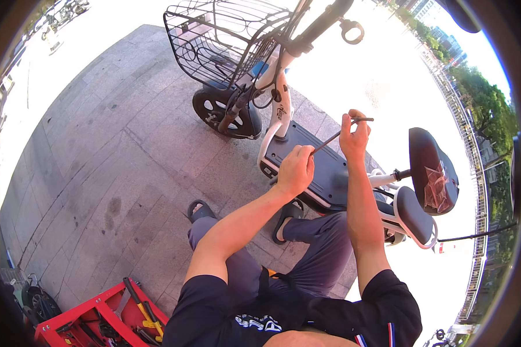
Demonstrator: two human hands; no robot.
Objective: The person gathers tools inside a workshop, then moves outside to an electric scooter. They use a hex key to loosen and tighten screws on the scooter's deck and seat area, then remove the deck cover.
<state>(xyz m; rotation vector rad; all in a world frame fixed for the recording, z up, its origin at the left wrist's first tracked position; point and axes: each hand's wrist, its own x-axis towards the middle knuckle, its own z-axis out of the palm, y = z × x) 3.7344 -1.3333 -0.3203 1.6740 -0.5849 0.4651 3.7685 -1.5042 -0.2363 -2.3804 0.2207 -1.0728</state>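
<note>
Hidden: the lower end of the rod (333, 137) disappears inside the left hand (295, 171), so what it ends in cannot be told; the fingertips of that hand are tucked out of sight.
Cut off: the toolbox (75, 315) runs out at the lower edge; the scooter's (307, 168) handlebar passes beyond the top rim; the rear wheel is behind the seat (431, 170).
Hard to make out: sunlit ground right of the scooter is washed out to white; the tools in the toolbox are small and tangled, only yellow handles stand out.
Left hand: curled into a fist, fingers together, clamped on the lower part of the rod, above the footboard (321, 156).
Right hand (353, 134): raised higher, thumb and fingers pinched on the rod near its upper end, where a short tip sticks out sideways.
Rod: thin, dark, straight, metal-looking, slanting between the two hands over the scooter's deck, not touching it.
Scooter: white frame, flat dark-grey footboard, black front tyre (226, 113), glossy dark seat tipped up with a second padded seat just beside it.
Basket (226, 37): black wire mesh, open-topped, at the front.
Ground: grey stone pavers, matte, stained in patches.
Toolbox: red, boxy, open tray, beside the left knee.
Sandals (200, 209): dark, open-toed, on the pavers.
</note>
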